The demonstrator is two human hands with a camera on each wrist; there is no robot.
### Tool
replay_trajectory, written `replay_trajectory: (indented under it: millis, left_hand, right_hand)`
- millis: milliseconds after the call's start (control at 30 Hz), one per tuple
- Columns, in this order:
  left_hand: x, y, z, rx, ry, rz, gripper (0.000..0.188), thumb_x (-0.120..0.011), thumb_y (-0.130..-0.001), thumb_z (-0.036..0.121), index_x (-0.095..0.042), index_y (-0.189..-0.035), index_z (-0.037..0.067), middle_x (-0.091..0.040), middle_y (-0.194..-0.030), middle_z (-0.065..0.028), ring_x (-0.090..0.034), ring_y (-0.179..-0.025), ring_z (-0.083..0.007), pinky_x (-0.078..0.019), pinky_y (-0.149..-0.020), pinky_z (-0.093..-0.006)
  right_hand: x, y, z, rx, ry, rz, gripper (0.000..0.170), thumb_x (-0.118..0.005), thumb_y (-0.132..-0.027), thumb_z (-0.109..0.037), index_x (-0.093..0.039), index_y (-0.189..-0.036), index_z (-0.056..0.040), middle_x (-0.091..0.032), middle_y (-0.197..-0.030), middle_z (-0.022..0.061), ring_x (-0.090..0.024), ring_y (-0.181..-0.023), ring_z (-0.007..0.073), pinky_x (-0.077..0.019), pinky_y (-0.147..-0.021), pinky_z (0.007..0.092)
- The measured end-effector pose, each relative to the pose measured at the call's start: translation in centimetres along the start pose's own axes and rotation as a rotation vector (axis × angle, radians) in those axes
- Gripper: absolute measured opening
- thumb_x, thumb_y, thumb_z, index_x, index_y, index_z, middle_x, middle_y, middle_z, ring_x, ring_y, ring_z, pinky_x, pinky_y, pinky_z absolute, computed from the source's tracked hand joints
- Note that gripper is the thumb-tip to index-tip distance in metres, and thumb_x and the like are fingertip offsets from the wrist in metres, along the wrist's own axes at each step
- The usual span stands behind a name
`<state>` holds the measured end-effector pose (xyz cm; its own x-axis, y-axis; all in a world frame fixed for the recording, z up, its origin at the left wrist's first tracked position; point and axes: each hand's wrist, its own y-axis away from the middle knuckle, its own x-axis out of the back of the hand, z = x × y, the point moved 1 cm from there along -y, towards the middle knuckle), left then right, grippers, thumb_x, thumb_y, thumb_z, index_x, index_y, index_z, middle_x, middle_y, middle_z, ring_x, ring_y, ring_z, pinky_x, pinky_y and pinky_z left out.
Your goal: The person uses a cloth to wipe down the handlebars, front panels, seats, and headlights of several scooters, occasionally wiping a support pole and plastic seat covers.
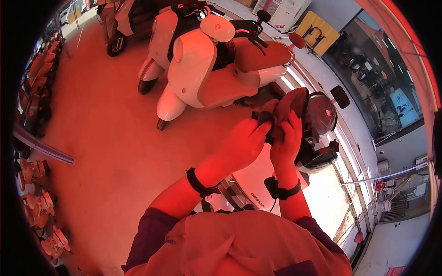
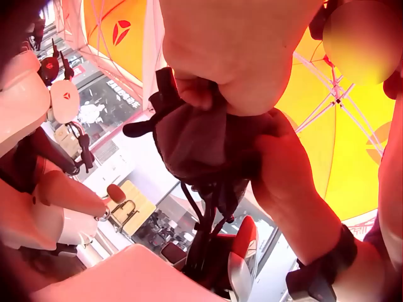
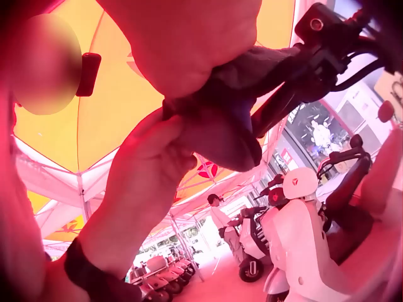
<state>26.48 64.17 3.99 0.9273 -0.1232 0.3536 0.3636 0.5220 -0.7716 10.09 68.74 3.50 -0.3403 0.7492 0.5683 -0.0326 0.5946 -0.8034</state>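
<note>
two bare hands, the left hand (image 1: 241, 141) and right hand (image 1: 286, 140), hold a dark, floppy cloth piece (image 1: 295, 100) near a black, tubular handlebar (image 3: 277, 112); each grip pinches it, probably to control the limp fabric from both sides.

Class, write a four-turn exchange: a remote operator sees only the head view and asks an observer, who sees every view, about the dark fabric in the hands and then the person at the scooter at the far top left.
Operator: In my head view, both hands grip the dark fabric. What runs alongside it?
Observer: A black handlebar, clear in the right wrist view.
Operator: The person by the far scooter is cut off at the top for me. What is above the shoulders?
Observer: The right wrist view shows a dark-topped head, though hair or cap I cannot tell.
</note>
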Motion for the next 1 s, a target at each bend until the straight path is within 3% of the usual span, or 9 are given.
replay_trajectory:
  millis: [167,267,367,467,567,667,767,867,1000]
  left_hand:
    - [4.4,5.3,-7.1,0.306,0.141,-0.208,0.032,-0.059,-0.09,0.009,-0.056,-0.12,-0.001,-0.06,-0.104,-0.0207,-0.058,-0.091,-0.0397,-0.0501,-0.075,-0.0424]
    - [8.0,8.6,-8.7,0.287,0.12,-0.031,0.035,-0.059,-0.093,0.013,-0.053,-0.127,0.002,-0.061,-0.114,-0.0179,-0.063,-0.091,-0.0327,-0.0511,-0.077,-0.04]
    - [13.1,9.4,-10.1,0.557,0.337,0.105,0.049,-0.057,-0.095,0.012,-0.041,-0.14,0.003,-0.058,-0.123,-0.0167,-0.063,-0.101,-0.0267,-0.0506,-0.084,-0.0369]
    - [20.8,7.8,-9.7,0.588,0.534,0.24,0.058,-0.054,-0.095,0.011,-0.03,-0.148,0.005,-0.053,-0.131,-0.0162,-0.059,-0.111,-0.0225,-0.0488,-0.09,-0.0361]
    - [27.2,9.2,-11.4,0.739,0.453,0.186,0.058,-0.057,-0.093,0.01,-0.034,-0.145,0.003,-0.061,-0.115,-0.0168,-0.062,-0.106,-0.0252,-0.0502,-0.086,-0.0351]
    - [33.9,10.9,-13.1,0.636,0.075,0.167,0.053,-0.057,-0.092,0.013,-0.039,-0.141,0.004,-0.063,-0.107,-0.0203,-0.064,-0.098,-0.0318,-0.051,-0.082,-0.039]
    - [41.2,11.4,-16.3,0.638,-0.228,0.061,0.041,-0.055,-0.093,0.015,-0.047,-0.131,0.003,-0.063,-0.098,-0.0226,-0.062,-0.091,-0.0395,-0.05,-0.076,-0.0438]
    - [48.6,12.1,-20.6,0.645,-0.311,0.125,0.03,-0.054,-0.093,0.015,-0.05,-0.12,0.001,-0.062,-0.094,-0.0225,-0.059,-0.087,-0.043,-0.0482,-0.071,-0.046]
    - [59.8,14.5,-24.1,0.747,-0.363,0.247,0.042,-0.056,-0.092,0.013,-0.047,-0.132,0.004,-0.063,-0.092,-0.0231,-0.062,-0.084,-0.0407,-0.0496,-0.073,-0.0421]
  right_hand:
    - [-5.1,-0.1,-4.2,-0.342,-0.307,0.077,0.05,-0.037,-0.069,0.017,-0.053,-0.112,-0.0007,-0.056,-0.127,0.0172,-0.053,-0.121,0.0304,-0.039,-0.105,0.0384]
    - [-7.1,-1.6,-9.8,-0.36,-0.481,0.092,0.051,-0.037,-0.072,0.017,-0.052,-0.117,-0.0004,-0.057,-0.125,0.0162,-0.052,-0.121,0.0274,-0.0391,-0.105,0.0375]
    - [-11.5,-3.8,-15.1,-0.368,-0.631,0.183,0.052,-0.043,-0.077,0.015,-0.047,-0.125,-0.0025,-0.056,-0.124,0.0152,-0.053,-0.119,0.0244,-0.0416,-0.102,0.0352]
    - [-15.2,-5.4,-19.7,-0.373,-0.9,0.015,0.059,-0.05,-0.079,0.012,-0.039,-0.135,-0.0044,-0.054,-0.125,0.0135,-0.053,-0.118,0.0212,-0.0433,-0.1,0.033]
    - [-20.1,-6.2,-24.3,-0.534,-0.984,-0.134,0.07,-0.057,-0.074,0.009,-0.037,-0.139,-0.0077,-0.054,-0.118,0.0122,-0.056,-0.109,0.0214,-0.0463,-0.094,0.033]
    - [-26.3,-7.1,-28.1,-0.668,-1.16,-0.377,0.076,-0.061,-0.071,0.006,-0.035,-0.141,-0.0087,-0.051,-0.115,0.0102,-0.056,-0.107,0.0216,-0.0472,-0.091,0.0342]
    - [-32.5,-9.3,-32.7,-0.558,-1.185,-0.535,0.081,-0.067,-0.073,-0.004,-0.031,-0.145,-0.0102,-0.048,-0.128,0.0123,-0.052,-0.118,0.0249,-0.0434,-0.099,0.0367]
    - [-39.6,-12.7,-37.6,-0.502,-1.579,-0.646,0.078,-0.065,-0.08,-0.016,-0.028,-0.148,-0.0105,-0.043,-0.139,0.0151,-0.044,-0.13,0.0275,-0.0369,-0.107,0.0376]
    - [-46.8,-18.8,-46.8,-0.792,-1.875,-1.013,0.067,-0.058,-0.088,-0.018,-0.03,-0.149,-0.0097,-0.043,-0.141,0.0146,-0.042,-0.131,0.0249,-0.0342,-0.109,0.0359]
